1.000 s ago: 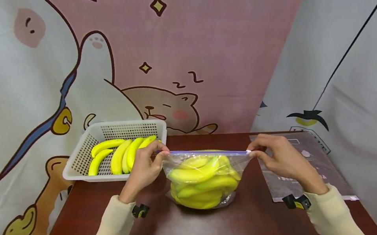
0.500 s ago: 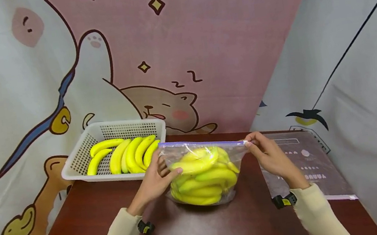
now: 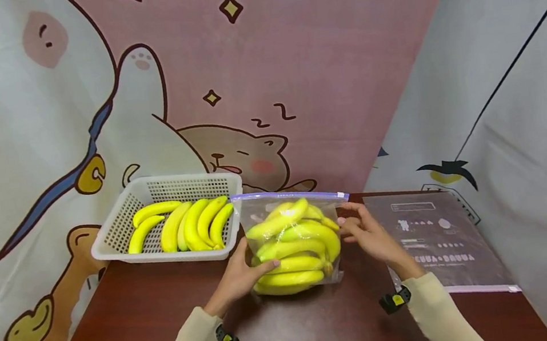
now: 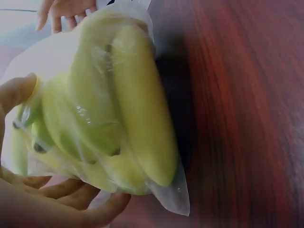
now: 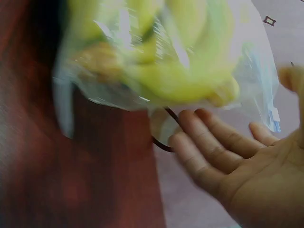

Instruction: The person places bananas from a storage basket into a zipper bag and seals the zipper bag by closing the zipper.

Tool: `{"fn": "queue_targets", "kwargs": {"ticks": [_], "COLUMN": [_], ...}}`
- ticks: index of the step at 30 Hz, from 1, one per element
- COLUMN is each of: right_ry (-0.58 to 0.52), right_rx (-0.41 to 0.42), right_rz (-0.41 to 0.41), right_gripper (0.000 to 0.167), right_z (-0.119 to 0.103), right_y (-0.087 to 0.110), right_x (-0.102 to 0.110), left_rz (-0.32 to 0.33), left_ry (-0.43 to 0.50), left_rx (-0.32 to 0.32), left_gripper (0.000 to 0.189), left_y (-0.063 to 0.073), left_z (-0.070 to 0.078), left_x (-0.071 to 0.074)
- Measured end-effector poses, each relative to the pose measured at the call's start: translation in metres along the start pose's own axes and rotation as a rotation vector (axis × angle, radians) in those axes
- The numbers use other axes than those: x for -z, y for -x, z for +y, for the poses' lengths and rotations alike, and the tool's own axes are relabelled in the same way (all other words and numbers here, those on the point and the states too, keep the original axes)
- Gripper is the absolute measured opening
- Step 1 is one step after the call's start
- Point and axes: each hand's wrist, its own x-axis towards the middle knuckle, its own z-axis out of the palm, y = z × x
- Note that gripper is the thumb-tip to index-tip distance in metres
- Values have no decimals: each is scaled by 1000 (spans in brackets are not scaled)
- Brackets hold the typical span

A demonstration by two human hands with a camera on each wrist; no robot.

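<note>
A clear zip bag [image 3: 290,243] packed with yellow bananas [image 3: 298,262] stands on the table, its purple zip strip [image 3: 287,194] along the top. The white slider [image 3: 341,195] sits at the strip's right end. My left hand [image 3: 236,279] holds the bag's left side, thumb across the front and the other fingers behind; the left wrist view shows those fingers [image 4: 80,194] against the film. At the bag's right side is my right hand [image 3: 373,241], its fingers [image 5: 213,142] extended and loosely spread near the film in the right wrist view. Whether they touch it I cannot tell.
A white plastic basket [image 3: 107,244] holding several bananas [image 3: 202,223] stands at the back left. On the right lies a flat printed zip bag [image 3: 438,241]. Cartoon-printed cloth [image 3: 302,74] hangs behind the brown table [image 3: 119,340].
The right hand has let go of the zip's right end and moved down beside the bag. My left hand went from the zip's left end to the bag's side. The bag now stands more upright.
</note>
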Motion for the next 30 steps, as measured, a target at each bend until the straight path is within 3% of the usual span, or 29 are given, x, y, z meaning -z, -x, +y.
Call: {"fn": "queue_targets", "kwargs": {"ticks": [4, 9, 14, 18, 25, 27, 30], "right_ry": [79, 152, 204, 289, 464, 484, 500], "right_rx": [-9, 6, 5, 76, 141, 147, 131], "right_rz": [-66, -60, -11, 63, 28, 31, 40], "right_gripper": [85, 107, 116, 113, 96, 92, 90], "right_z": [9, 15, 17, 14, 2, 2, 3], "right_y": [2, 0, -2, -3, -2, -6, -14], "right_x": [-14, -27, -34, -38, -52, -56, -61], "left_rz": [16, 37, 42, 29, -29, -41, -32], "left_ry": [52, 68, 60, 39, -257, -322, -385], "left_rx": [56, 77, 90, 60, -185, -203, -168], "left_gripper": [58, 67, 82, 99, 103, 100, 98], "left_y": [-11, -28, -39, -39, -29, -28, -29], "left_z": [-5, -9, -4, 3, 14, 15, 15], "left_x": [-5, -11, -13, -12, -16, -18, -18]}}
